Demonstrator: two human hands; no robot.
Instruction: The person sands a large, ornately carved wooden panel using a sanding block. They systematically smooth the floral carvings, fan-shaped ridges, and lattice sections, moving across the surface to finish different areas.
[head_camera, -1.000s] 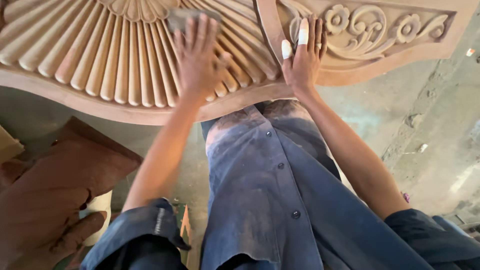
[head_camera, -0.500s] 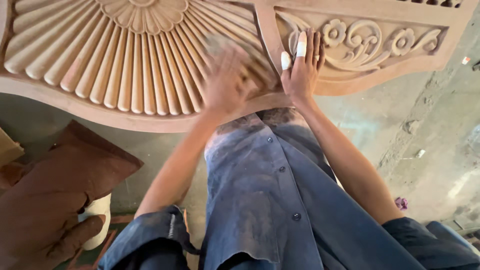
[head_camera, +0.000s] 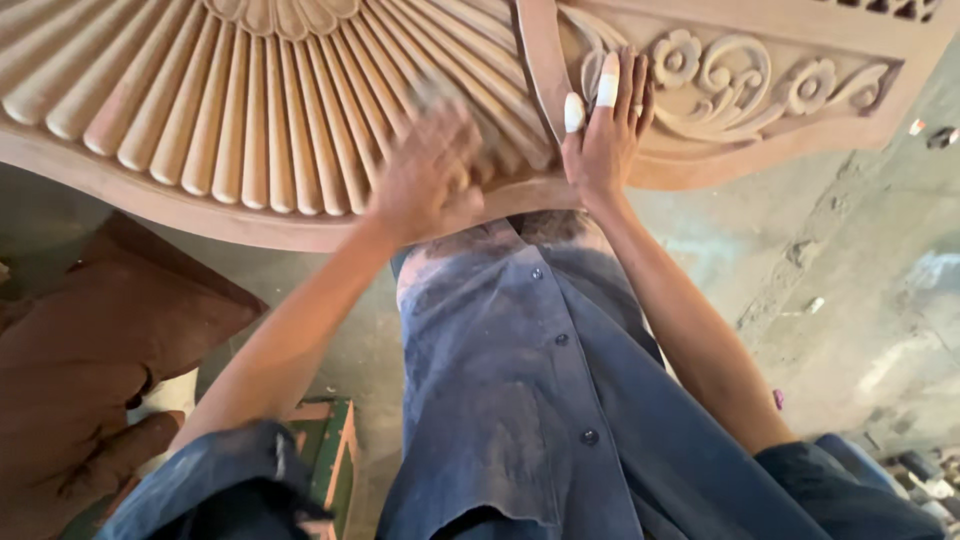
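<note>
A large carved wooden panel (head_camera: 250, 130) with fan-shaped flutes and flower scrolls lies across the top of the view. My left hand (head_camera: 425, 175), blurred by motion, presses a small grey sanding pad (head_camera: 440, 95) onto the flutes near the panel's lower edge. My right hand (head_camera: 605, 140) lies flat, fingers spread, on the panel beside the curved rib; two of its fingers wear white tape. My dusty blue shirt fills the middle below.
A brown leather-like heap (head_camera: 90, 380) lies at lower left with a white container (head_camera: 170, 395) beside it. A green and wood box (head_camera: 325, 440) stands under my left arm. Dusty concrete floor (head_camera: 850, 280) with small scraps spreads to the right.
My left hand with the pad has slid down the flutes toward the panel's lower edge and to the right. My right hand stays flat in the same spot.
</note>
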